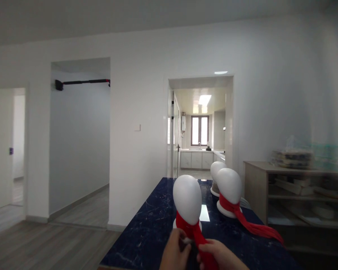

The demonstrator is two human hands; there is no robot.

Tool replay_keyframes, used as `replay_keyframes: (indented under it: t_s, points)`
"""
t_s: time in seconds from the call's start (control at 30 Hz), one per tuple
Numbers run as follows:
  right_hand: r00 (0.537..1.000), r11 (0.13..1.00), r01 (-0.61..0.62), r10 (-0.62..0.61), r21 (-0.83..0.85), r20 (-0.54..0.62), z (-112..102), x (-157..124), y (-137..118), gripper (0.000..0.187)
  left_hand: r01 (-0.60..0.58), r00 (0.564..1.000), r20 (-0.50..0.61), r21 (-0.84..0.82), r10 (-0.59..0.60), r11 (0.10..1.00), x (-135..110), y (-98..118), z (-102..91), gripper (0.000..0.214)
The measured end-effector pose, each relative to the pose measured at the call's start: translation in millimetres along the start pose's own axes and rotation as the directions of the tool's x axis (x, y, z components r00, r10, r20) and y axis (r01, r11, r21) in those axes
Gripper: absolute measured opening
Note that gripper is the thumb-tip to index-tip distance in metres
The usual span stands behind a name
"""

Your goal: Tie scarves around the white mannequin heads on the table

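Observation:
A white foam mannequin head [187,199] stands near the front of a dark blue marble-patterned table [152,228], with a red scarf [195,233] wrapped round its neck. Both my hands are at the bottom edge, just below that head. My left hand [175,250] and my right hand [218,255] each grip the hanging ends of the red scarf. Behind it to the right, a second white head [229,186] wears another red scarf [253,225] whose tail trails over the table's right side. A third white head [216,170] stands further back, partly hidden.
A wooden shelf unit [295,191] with stacked items stands against the right wall. Beyond the table an open doorway leads to a kitchen [199,146]. Another doorway with a bar across its top [81,81] opens on the left over a grey wood floor [45,243].

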State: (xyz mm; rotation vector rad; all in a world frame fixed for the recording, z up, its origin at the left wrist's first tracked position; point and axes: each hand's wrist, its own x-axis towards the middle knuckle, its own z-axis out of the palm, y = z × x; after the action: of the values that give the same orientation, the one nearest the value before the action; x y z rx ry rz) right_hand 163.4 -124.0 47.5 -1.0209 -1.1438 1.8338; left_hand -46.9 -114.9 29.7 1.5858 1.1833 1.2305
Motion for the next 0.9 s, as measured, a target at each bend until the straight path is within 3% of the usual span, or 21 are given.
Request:
replay_keyframes:
  t_s: [0.07, 0.1, 0.17, 0.27, 0.37, 0.53, 0.63, 0.73, 0.9]
  points:
    - [0.994, 0.988, 0.041, -0.055, -0.147, -0.091, -8.3, 5.0, -1.8, 0.035, -0.055, 0.984, -0.168, 0.001, 0.054, 0.998, 24.9, 2.4, -9.2, 0.077]
    - [0.99, 0.973, 0.054, -0.082, -0.224, -0.119, -10.8, 5.9, -3.6, 0.037, -0.05, 0.98, -0.194, -0.045, 0.041, 0.998, 36.3, 3.4, -11.3, 0.096]
    - [0.984, 0.933, 0.08, -0.129, -0.35, -0.119, -11.7, 3.4, -8.3, 0.039, -0.039, 0.991, -0.135, -0.17, 0.016, 0.985, 54.1, 4.7, -8.9, 0.117]
    - [0.989, 0.882, 0.089, -0.133, -0.463, -0.064, -8.4, -9.1, -17.2, 0.034, -0.137, 0.99, -0.073, -0.244, 0.123, 0.96, 66.8, 4.2, 6.0, 0.11]
    - [0.995, 0.827, 0.049, -0.087, -0.559, -0.042, -15.0, -27.1, -29.2, 0.025, -0.201, 0.977, -0.12, -0.256, 0.175, 0.945, 70.3, 1.5, 19.2, 0.092]
    - [0.997, 0.745, -0.035, -0.022, -0.666, -0.077, -63.2, -66.3, -53.9, 0.016, -0.249, 0.94, -0.273, -0.143, 0.204, 0.958, 78.5, -0.4, 24.3, 0.088]
    - [0.993, 0.756, -0.025, -0.055, -0.654, -0.102, -93.7, -97.0, -62.8, 0.024, -0.267, 0.906, -0.352, -0.043, 0.235, 0.963, 85.7, -3.6, 27.9, 0.091]
    - [0.99, 0.784, -0.023, -0.068, -0.621, -0.123, -112.7, -127.5, -60.9, 0.036, -0.27, 0.889, -0.378, 0.018, 0.256, 0.963, 91.8, -10.7, 33.0, 0.096]
    - [0.98, 0.778, 0.027, -0.145, -0.627, -0.138, -125.8, -156.8, -38.2, 0.04, -0.154, 0.896, -0.406, 0.099, 0.181, 0.983, 94.2, -13.9, 31.5, 0.093]
